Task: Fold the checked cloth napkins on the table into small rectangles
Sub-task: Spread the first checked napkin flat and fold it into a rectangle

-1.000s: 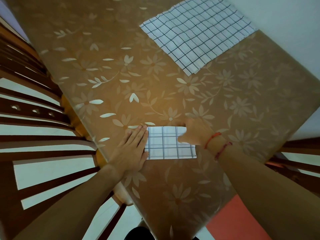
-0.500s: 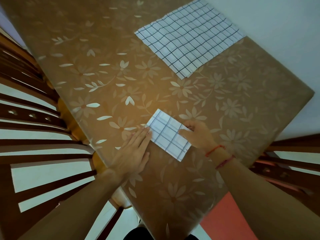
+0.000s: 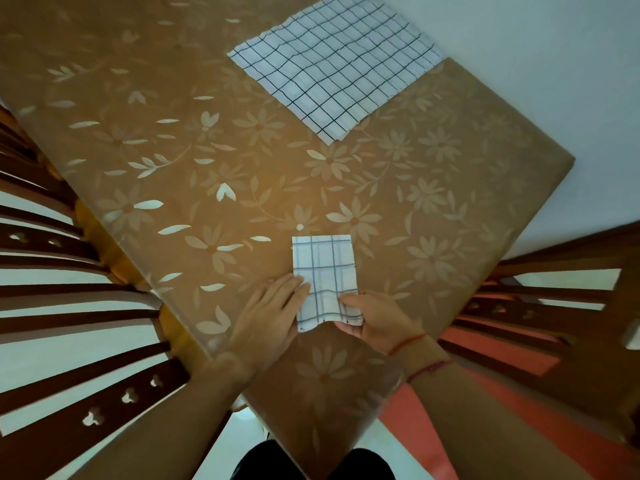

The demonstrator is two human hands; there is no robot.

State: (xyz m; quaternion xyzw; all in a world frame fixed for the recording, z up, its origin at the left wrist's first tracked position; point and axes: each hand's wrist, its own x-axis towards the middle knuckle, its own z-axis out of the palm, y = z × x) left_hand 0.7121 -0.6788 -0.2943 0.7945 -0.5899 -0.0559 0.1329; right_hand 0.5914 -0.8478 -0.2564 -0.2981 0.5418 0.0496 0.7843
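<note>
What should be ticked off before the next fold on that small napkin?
1. Right hand pinches the napkin at its near right corner: ok.
2. Left hand lies flat, fingertips on the napkin's left edge: ok.
3. Napkin's far half lies flat on the table: ok.
4. Near end smooth: not ok, it is lifted and wavy.
5. Layers line up at the lifted end: cannot tell.
6. Unfolded napkins lie apart, at the far edge: ok.

One head-worn wide-angle view looks steeply down (edges bowed) onto the near table [image 3: 450, 209] corner.
</note>
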